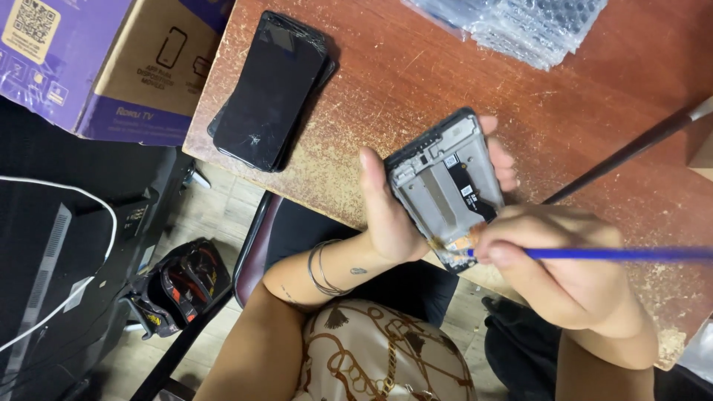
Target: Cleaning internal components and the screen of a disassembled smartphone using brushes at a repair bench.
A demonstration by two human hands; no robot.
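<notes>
Worn wooden table [416, 67], phone frame [445, 186] in hands.

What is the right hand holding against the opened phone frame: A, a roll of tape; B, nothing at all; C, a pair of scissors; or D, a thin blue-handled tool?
D: the right hand grips a thin blue-handled tool whose tip meets the lower end of the opened phone frame, which the left hand holds.

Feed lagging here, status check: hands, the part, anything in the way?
Left hand grips opened phone frame above table edge. Right hand holds blue tool, tip at frame's lower end. Cracked phones lie apart, nothing blocking.
</notes>
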